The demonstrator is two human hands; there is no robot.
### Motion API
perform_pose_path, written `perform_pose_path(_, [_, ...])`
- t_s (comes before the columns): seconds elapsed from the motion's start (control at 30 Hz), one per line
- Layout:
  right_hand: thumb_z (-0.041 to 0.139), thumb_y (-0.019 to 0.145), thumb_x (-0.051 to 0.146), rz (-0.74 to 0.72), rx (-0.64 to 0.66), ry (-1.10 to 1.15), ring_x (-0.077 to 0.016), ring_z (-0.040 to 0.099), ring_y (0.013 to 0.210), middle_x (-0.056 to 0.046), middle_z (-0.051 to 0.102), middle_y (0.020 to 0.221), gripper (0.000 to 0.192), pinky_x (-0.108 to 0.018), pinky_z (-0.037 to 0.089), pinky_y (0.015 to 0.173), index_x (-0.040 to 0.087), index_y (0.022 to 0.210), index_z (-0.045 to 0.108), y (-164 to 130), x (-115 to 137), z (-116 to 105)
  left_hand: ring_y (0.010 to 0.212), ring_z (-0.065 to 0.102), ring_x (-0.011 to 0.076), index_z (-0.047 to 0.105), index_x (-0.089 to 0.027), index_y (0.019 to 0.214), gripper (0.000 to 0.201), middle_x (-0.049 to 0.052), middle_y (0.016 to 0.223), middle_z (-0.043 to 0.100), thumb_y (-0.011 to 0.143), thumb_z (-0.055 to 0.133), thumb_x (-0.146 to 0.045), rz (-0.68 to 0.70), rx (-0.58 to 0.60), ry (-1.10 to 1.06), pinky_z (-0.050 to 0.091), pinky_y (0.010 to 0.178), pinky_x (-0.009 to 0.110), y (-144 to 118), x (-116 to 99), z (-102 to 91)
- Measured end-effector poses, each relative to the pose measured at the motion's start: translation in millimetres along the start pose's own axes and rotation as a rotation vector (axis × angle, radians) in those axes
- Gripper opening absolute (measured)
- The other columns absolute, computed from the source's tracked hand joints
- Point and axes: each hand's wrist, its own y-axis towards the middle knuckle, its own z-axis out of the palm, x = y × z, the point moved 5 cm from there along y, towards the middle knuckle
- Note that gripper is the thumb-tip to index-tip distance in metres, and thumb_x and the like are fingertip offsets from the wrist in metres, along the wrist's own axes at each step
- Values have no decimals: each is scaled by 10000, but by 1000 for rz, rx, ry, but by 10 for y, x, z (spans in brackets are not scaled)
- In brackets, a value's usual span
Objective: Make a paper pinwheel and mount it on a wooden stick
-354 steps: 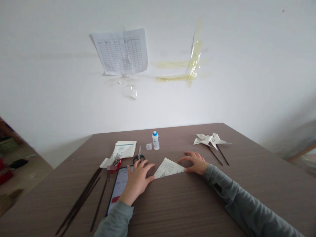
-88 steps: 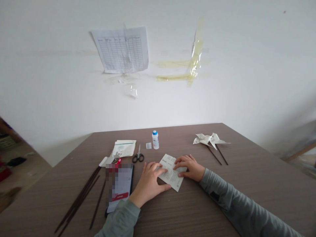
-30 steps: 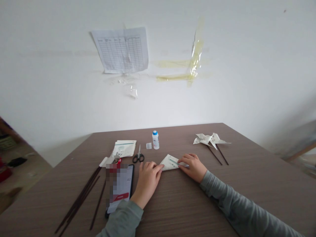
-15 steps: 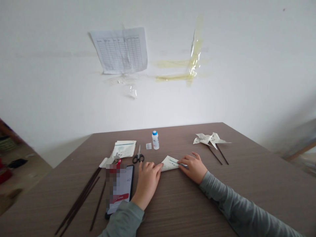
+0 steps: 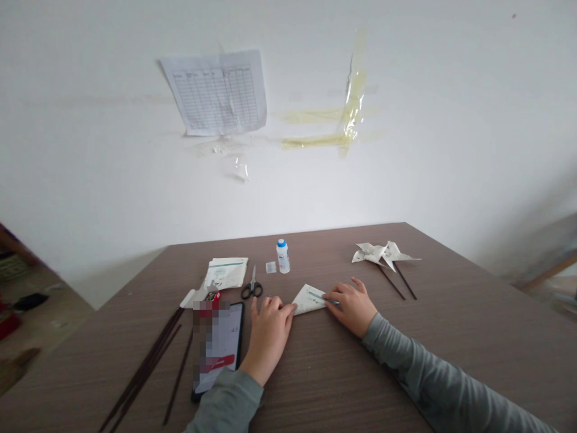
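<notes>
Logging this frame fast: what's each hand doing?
Left hand: open, fingertips pressing folded paper.
Right hand: open, flat on the paper.

Both forearms, in grey sleeves, reach forward and angle inward. The left hand (image 5: 268, 329) lies palm down, fingers spread forward. The right hand (image 5: 354, 305) also presses flat, fingertips apparently pointing left toward the other.

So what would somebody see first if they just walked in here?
Probably the two hands, left hand and right hand, pressing a folded paper flat in the middle of the brown table. Then the paper pinwheels at the far right, and the yellowed tape on the wall.
</notes>
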Motion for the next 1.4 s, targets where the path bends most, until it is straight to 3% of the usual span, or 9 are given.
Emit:
perform_pose_path(0.4, [774, 1179, 247, -35, -25, -1, -321, 912, 1228, -69, 981, 1226, 316, -714, 527, 1439, 396, 1282, 1032, -6, 13, -14, 1288, 851, 361, 1046, -402, 1370, 410, 93, 1194, 929, 1214, 753, -160, 21, -30, -7, 535, 1443, 783, -7, 39, 44])
perform_pose_path(0.67, [865, 1141, 207, -11, -68, -53, -321, 919, 1171, -44, 982, 1176, 280, -692, 556, 1407, 411, 1224, 1038, -2, 62, -14, 1291, 835, 369, 1048, -386, 1357, 420, 102, 1198, 917, 1214, 724, -160, 33, -40, -11, 517, 1445, 801, -8, 40, 49])
perform_pose_path(0.97, [777, 1173, 233, 17, 3, -11, -338, 911, 1255, -67, 962, 1244, 327, -741, 511, 1449, 406, 1263, 1039, 3, 48, 1, 1292, 827, 368, 1044, -366, 1339, 420, 102, 1198, 919, 1198, 719, -141, 12, -34, -21, 493, 1444, 794, -5, 17, 31])
perform_pose_path(1.2, [721, 1184, 258, 15, 28, -26, -336, 895, 1257, -87, 965, 1282, 373, -717, 526, 1451, 410, 1300, 1041, -3, 73, -20, 1356, 820, 384, 1004, -291, 1237, 293, 117, 1276, 917, 1215, 722, -216, 18, -35, 11, 483, 1472, 816, 48, -98, 26])
perform_pose_path(1.3, [705, 1200, 272, 26, 59, -18, -357, 897, 1286, -110, 958, 1308, 381, -733, 524, 1459, 395, 1332, 1039, -2, 107, -37, 1381, 820, 379, 970, -274, 1332, 280, 129, 1374, 929, 1185, 750, -182, 49, -73, -25, 500, 1475, 809, 92, -182, 68])
perform_pose_path(1.4, [736, 1190, 274, 8, 26, -16, -368, 908, 1260, -124, 956, 1274, 348, -711, 557, 1431, 383, 1308, 1044, 0, 132, -64, 1432, 837, 381, 936, -312, 1549, 464, 130, 1509, 941, 1186, 720, -119, 87, -89, -93, 507, 1486, 817, 111, -236, 126])
